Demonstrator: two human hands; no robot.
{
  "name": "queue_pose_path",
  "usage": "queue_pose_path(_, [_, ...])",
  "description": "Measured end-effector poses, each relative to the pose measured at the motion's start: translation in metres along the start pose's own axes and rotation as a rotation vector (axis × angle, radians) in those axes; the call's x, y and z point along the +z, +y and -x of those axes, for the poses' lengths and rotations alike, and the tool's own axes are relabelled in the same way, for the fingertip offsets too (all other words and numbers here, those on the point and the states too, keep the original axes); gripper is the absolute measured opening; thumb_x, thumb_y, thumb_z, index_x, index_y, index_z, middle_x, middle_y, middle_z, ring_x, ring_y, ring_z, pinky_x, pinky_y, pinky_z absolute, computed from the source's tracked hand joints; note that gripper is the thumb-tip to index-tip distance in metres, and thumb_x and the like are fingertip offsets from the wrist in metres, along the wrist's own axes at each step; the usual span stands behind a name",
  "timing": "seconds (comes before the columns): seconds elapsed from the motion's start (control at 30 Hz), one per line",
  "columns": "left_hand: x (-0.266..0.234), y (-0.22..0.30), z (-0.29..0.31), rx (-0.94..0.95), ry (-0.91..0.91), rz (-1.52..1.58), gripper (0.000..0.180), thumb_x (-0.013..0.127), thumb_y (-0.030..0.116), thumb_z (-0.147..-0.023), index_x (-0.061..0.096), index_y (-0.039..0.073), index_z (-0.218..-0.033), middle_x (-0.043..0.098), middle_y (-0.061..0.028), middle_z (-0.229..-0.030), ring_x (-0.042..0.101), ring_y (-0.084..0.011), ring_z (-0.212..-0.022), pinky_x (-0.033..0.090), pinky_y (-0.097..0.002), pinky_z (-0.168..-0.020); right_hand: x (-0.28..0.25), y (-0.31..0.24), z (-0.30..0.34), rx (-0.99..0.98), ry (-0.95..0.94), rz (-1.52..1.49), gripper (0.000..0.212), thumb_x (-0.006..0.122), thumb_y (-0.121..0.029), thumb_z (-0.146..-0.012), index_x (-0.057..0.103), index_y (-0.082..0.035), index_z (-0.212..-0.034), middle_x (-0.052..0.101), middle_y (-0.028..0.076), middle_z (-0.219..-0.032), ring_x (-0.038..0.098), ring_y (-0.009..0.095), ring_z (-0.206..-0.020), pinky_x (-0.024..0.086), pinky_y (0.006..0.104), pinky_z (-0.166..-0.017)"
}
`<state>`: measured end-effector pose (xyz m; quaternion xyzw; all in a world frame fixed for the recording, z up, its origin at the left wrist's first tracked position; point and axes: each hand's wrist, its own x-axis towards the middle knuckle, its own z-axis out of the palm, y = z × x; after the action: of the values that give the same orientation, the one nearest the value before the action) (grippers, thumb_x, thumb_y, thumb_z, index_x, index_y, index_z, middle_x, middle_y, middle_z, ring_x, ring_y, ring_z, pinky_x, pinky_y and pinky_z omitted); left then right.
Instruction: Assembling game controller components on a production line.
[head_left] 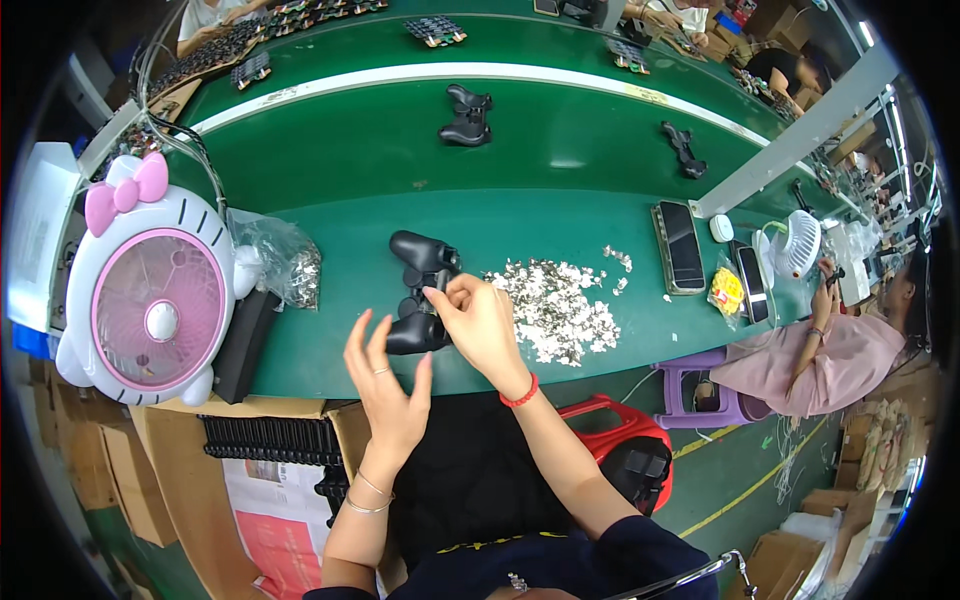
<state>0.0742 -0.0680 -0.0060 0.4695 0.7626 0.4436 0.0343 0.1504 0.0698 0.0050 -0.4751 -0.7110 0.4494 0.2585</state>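
A black game controller (420, 250) lies on the green worktable, its two grips toward the left. My right hand (484, 328), with a red band at the wrist, is over the controller's right side. Thumb and index finger are pinched together at its edge; whatever is between them is hidden. Beside the lower grip, my left hand (390, 395) is raised with fingers spread and nothing in it. A loose heap of small silvery metal pieces (562, 308) spreads to the right of my right hand.
A pink-and-white fan (160, 300), a plastic bag of small parts (300, 270) and a black box (245, 345) stand at left. Phones (680, 247) and a small white fan (797, 245) are at right, near a seated person. A carton (190, 480) holds black parts.
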Motion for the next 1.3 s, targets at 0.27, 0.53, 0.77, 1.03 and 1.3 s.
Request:
queue_pose_path(0.27, [0.005,-0.013,-0.009,0.064,-0.124,-0.160,0.061,0.075,0.006,-0.084,0.055,0.014,-0.141,0.048,-0.0182,-0.142,0.049,-0.0389,-0.127,0.037,-0.0497,-0.107,-0.043,0.000,-0.026,-0.326,0.245,0.240,0.028,0.077,-0.024,-0.087,0.066,0.001,-0.081,0.063,0.014,-0.075,0.061,0.029,-0.066,0.048,0.0392,-0.062])
queue_pose_path(0.53, [0.002,-0.016,-0.015,0.023,-0.099,0.114,0.053,0.070,-0.008,-0.082,0.062,0.005,-0.132,0.056,-0.0172,-0.121,0.056,-0.0347,-0.113,0.044,-0.0382,-0.100,-0.046,-0.037,-0.148,-0.556,0.195,0.632,0.021,0.072,-0.010,-0.080,0.070,-0.004,-0.100,0.068,0.020,-0.102,0.065,0.039,-0.100,0.058,0.0489,-0.083])
queue_pose_path(0.77, [0.007,-0.029,-0.012,0.203,-0.054,0.103,0.040,0.069,-0.001,-0.088,0.063,0.000,-0.128,0.066,-0.0181,-0.110,0.067,-0.0294,-0.099,0.056,-0.0383,-0.087,0.024,0.016,-0.254,-0.558,0.126,0.763,0.085,0.085,-0.024,-0.077,0.042,-0.017,-0.150,0.044,0.021,-0.143,0.042,0.045,-0.134,0.043,0.0531,-0.107])
queue_pose_path(1.03, [0.009,-0.033,-0.017,0.159,-0.116,0.163,0.049,0.078,0.000,-0.079,0.065,0.000,-0.126,0.065,-0.0167,-0.104,0.067,-0.0307,-0.094,0.056,-0.0389,-0.085,0.034,0.018,-0.255,-0.544,0.016,0.751,0.056,0.080,-0.027,-0.083,0.056,-0.019,-0.133,0.047,0.024,-0.139,0.048,0.044,-0.128,0.046,0.0567,-0.100])
queue_pose_path(1.3, [-0.009,-0.015,-0.011,0.217,0.146,0.335,0.041,0.060,0.007,-0.095,0.053,-0.007,-0.133,0.056,-0.0253,-0.131,0.054,-0.0341,-0.123,0.045,-0.0441,-0.104,-0.026,-0.041,-0.121,-0.881,0.050,0.487,0.051,0.081,-0.022,-0.075,0.059,-0.015,-0.121,0.050,0.020,-0.118,0.051,0.040,-0.109,0.050,0.0470,-0.087])
